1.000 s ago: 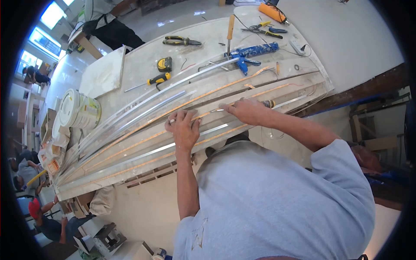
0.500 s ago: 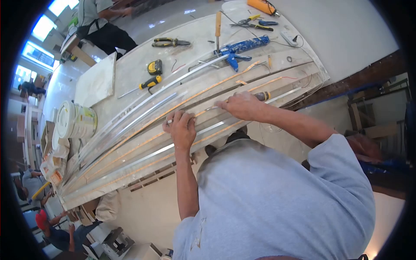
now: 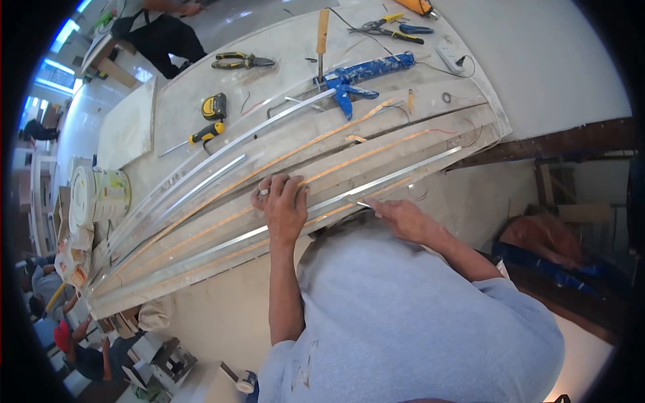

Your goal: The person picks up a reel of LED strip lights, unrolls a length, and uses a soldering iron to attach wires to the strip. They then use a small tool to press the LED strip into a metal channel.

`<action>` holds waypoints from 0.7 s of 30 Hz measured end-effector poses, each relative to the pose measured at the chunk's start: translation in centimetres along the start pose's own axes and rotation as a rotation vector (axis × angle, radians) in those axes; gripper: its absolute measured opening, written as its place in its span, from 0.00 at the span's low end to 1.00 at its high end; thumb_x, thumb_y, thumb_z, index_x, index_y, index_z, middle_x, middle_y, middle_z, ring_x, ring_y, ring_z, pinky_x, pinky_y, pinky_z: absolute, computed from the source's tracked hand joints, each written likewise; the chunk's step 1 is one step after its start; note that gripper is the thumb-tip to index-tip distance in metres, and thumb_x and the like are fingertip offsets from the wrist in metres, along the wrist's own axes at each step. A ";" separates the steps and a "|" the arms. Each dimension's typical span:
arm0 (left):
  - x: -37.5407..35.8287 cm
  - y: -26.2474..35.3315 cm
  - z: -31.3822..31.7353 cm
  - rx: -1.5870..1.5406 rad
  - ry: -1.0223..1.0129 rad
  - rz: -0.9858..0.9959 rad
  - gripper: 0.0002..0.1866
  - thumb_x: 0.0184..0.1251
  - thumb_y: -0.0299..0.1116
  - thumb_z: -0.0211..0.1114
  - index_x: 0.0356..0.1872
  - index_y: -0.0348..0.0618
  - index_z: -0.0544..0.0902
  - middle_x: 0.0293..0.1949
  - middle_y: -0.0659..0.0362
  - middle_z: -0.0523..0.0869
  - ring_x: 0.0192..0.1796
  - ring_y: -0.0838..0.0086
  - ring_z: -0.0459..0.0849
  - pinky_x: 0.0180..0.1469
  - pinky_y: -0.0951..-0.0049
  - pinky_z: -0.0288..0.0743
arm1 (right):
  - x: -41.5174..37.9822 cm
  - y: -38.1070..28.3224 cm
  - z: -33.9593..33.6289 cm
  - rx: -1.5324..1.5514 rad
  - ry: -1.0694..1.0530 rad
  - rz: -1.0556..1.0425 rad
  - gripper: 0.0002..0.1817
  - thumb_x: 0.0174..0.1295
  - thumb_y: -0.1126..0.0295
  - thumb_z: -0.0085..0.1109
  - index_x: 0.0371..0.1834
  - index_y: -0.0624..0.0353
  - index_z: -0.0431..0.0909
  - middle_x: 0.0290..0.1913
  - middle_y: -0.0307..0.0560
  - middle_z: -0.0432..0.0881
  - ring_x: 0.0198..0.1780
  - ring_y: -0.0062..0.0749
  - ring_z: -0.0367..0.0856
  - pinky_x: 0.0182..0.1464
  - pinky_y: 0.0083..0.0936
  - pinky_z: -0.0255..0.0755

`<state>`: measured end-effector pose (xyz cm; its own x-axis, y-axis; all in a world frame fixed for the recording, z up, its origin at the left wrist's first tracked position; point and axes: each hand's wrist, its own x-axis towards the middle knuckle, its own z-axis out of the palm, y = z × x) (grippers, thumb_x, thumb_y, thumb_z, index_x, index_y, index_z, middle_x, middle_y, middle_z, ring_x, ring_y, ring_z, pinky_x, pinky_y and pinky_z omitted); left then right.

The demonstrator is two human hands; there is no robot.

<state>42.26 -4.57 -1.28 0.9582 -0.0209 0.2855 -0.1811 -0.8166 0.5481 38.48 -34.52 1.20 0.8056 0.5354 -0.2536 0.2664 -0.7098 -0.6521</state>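
Note:
My left hand [image 3: 285, 209], a ring on one finger, rests on the pale panel [image 3: 463, 107] with its bent fingers pinching at an orange strip [image 3: 366, 157] in a groove. My right hand [image 3: 408, 221] is closed on a thin metal-shafted tool [image 3: 363, 204] near the panel's front edge; its handle is hidden in the palm. Between the hands runs a shiny metal strip [image 3: 396, 172]. Another orange strip [image 3: 316, 140] lies farther back, beside loose metal profiles [image 3: 269, 125].
Behind the strips lie a blue caulking gun [image 3: 376, 68], pliers [image 3: 242, 61], a tape measure [image 3: 214, 106] and a yellow-black screwdriver [image 3: 206, 133]. A white bucket [image 3: 101, 195] stands left. A power strip [image 3: 450, 59] is at the right. Other people [image 3: 161, 37] are beyond the table.
My right hand has moved with the tool from the orange strip beside my left hand toward the front edge. My left hand stays at the strip. The view has shifted slightly.

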 end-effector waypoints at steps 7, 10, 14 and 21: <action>0.3 -0.6 1.3 -0.025 0.101 -0.003 0.07 0.58 0.32 0.77 0.37 0.54 0.89 0.45 0.65 0.85 0.60 0.60 0.77 0.65 0.49 0.55 | 6.1 -3.7 -6.0 -0.443 -0.162 -0.031 0.38 0.68 0.76 0.52 0.83 0.39 0.62 0.37 0.57 0.85 0.42 0.55 0.87 0.45 0.50 0.81; 0.3 -0.8 1.3 -0.038 0.088 -0.027 0.08 0.57 0.32 0.77 0.38 0.55 0.88 0.45 0.65 0.85 0.59 0.60 0.77 0.65 0.49 0.56 | 7.9 -3.9 -5.7 -0.543 -0.139 -0.151 0.37 0.70 0.74 0.53 0.83 0.37 0.62 0.41 0.55 0.86 0.44 0.52 0.88 0.43 0.49 0.83; 0.5 -0.8 1.3 -0.021 0.095 -0.045 0.10 0.56 0.33 0.78 0.38 0.54 0.88 0.46 0.64 0.86 0.59 0.60 0.77 0.66 0.49 0.57 | 9.3 -4.5 -5.3 -0.636 -0.177 -0.143 0.37 0.71 0.71 0.53 0.84 0.33 0.60 0.44 0.54 0.86 0.48 0.49 0.88 0.44 0.46 0.84; 0.1 -1.1 1.3 -0.055 0.097 -0.051 0.10 0.56 0.34 0.79 0.38 0.53 0.87 0.45 0.65 0.85 0.59 0.61 0.78 0.65 0.51 0.58 | 9.9 -5.0 -5.4 -0.677 -0.138 -0.209 0.34 0.73 0.69 0.52 0.83 0.35 0.64 0.44 0.57 0.87 0.48 0.49 0.89 0.44 0.45 0.85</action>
<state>42.88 -4.41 -2.86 0.9410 0.0782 0.3293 -0.1468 -0.7824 0.6052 48.04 -28.15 5.80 0.6396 0.7122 -0.2892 0.7131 -0.6902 -0.1227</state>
